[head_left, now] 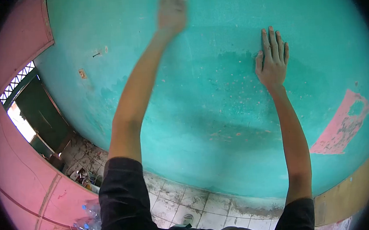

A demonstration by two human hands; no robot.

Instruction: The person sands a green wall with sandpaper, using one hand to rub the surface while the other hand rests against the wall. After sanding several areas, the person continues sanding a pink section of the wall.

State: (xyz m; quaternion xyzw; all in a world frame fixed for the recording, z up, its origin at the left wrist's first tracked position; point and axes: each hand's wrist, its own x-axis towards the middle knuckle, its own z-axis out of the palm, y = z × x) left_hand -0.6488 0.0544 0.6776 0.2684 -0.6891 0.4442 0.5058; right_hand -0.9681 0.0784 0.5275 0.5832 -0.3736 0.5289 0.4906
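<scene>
- While R hand [272,64] lies flat on teal wall [239,171] ahead, its grip's wide, fingers up.
- L hand [172,9] blurs at top edge, nr upper wall; can't tell its grip.
- Pink patch [329,137]: lower R.

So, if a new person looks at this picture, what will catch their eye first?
Probably the big turquoise wall filling the middle, with the right hand flat on it, fingers pointing up. Next, the left hand, blurred at the top edge, just left of centre. Then the pink patch near the wall's right side, and the dark green door at far left.
</scene>
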